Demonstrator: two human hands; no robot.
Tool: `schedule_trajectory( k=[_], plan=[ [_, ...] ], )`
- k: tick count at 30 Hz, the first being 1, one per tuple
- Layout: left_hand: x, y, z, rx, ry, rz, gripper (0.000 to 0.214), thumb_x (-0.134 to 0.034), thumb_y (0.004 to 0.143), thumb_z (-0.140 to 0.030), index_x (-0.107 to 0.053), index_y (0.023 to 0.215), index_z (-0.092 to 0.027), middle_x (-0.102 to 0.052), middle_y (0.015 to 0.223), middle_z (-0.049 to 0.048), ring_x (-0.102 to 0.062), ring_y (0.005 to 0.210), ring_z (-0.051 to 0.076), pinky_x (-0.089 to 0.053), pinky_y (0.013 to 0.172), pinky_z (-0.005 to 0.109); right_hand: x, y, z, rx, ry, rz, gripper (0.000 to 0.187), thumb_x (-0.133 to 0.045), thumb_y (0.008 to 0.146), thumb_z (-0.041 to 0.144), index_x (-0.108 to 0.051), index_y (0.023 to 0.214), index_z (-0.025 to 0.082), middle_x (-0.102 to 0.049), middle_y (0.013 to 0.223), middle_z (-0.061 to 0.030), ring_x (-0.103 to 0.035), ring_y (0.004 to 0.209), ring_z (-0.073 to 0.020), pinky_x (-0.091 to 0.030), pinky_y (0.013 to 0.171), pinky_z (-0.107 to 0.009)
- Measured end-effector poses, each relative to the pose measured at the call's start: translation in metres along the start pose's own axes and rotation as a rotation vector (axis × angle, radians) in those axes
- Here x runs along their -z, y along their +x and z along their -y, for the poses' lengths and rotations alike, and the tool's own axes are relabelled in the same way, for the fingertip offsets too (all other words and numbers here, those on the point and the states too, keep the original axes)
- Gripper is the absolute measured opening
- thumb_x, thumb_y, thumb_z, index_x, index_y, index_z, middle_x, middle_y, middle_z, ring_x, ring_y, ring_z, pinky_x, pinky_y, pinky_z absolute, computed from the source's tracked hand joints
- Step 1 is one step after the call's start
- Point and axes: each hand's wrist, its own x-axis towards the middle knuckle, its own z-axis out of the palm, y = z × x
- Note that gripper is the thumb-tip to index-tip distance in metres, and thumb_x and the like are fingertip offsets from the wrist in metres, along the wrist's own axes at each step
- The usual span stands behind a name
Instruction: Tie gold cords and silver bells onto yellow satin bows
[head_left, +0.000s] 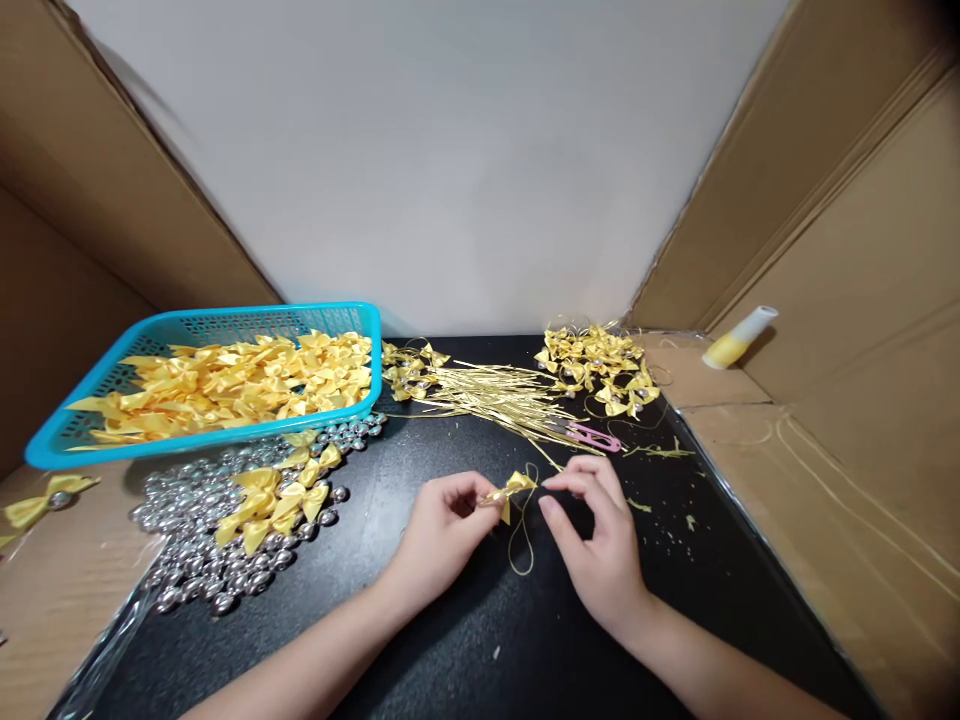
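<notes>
My left hand (442, 525) pinches a small yellow ribbon bow (511, 490) just above the black mat (420, 620). My right hand (596, 535) is closed in a pinch on a thin gold cord (523, 545) that runs through the bow and loops down below it. Both hands meet at the bow near the middle of the mat. Whether a bead sits on the bow is hidden by my fingers.
A blue basket (187, 325) of yellow bows stands at the left. Silver beads (202, 530) and loose bows lie in front of it. A bundle of gold cords (495, 395), finished bows (600, 365), pink scissors (592, 436) and a yellow-white tube (739, 337) lie behind. Cardboard walls flank both sides.
</notes>
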Motion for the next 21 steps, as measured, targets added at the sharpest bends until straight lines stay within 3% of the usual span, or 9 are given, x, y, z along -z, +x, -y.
schedule_trajectory(
  k=[3,7,10,14,21],
  plan=[
    [-0.0004,-0.0022,0.0035,-0.091,0.183,-0.051,0.019,-0.058,0.077,-0.028,-0.061,0.063,-0.015,-0.054,0.055,-0.0016,-0.045,0.052,0.011,-0.034,0.051,0.022,0.0006,-0.0017,-0.0011,0.133,-0.099,0.061,0.015,-0.062,0.083,0.014,-0.067,0.093,0.024,-0.052,0.086,-0.0031,-0.051,0.082,-0.0194,-0.043,0.073,-0.034],
    [-0.0007,-0.0053,0.0072,-0.320,0.457,-0.085,0.017,-0.059,0.078,-0.023,-0.060,0.062,-0.017,-0.055,0.056,-0.0006,-0.048,0.055,0.013,-0.034,0.054,0.023,-0.0049,-0.0052,-0.0030,0.124,-0.144,0.132,0.022,-0.062,0.085,0.016,-0.068,0.104,0.023,-0.055,0.086,-0.0045,-0.050,0.082,-0.0201,-0.041,0.073,-0.036],
    [0.0000,-0.0057,0.0087,-0.436,0.545,-0.058,0.017,-0.059,0.079,-0.024,-0.059,0.063,-0.018,-0.058,0.059,0.0010,-0.052,0.059,0.015,-0.036,0.058,0.025,-0.0076,-0.0047,-0.0033,0.108,-0.152,0.184,0.013,-0.062,0.085,0.015,-0.070,0.092,0.023,-0.056,0.081,-0.0032,-0.051,0.080,-0.0192,-0.040,0.073,-0.036],
    [-0.0008,-0.0044,0.0089,-0.389,0.504,-0.029,0.013,-0.058,0.077,-0.018,-0.060,0.065,-0.017,-0.060,0.060,0.0010,-0.054,0.060,0.015,-0.037,0.058,0.024,-0.0078,-0.0017,-0.0046,0.091,-0.108,0.184,0.014,-0.061,0.085,0.011,-0.069,0.080,0.021,-0.057,0.079,-0.0027,-0.051,0.079,-0.0184,-0.039,0.072,-0.035],
    [-0.0016,-0.0012,0.0103,-0.201,0.288,-0.015,0.013,-0.058,0.074,-0.020,-0.060,0.061,-0.016,-0.056,0.056,-0.0012,-0.047,0.055,0.012,-0.032,0.053,0.023,-0.0010,-0.0021,-0.0016,0.187,-0.001,0.079,0.019,-0.057,0.086,0.008,-0.068,0.085,0.025,-0.047,0.078,-0.0007,-0.048,0.077,-0.0166,-0.040,0.069,-0.031]
  ],
)
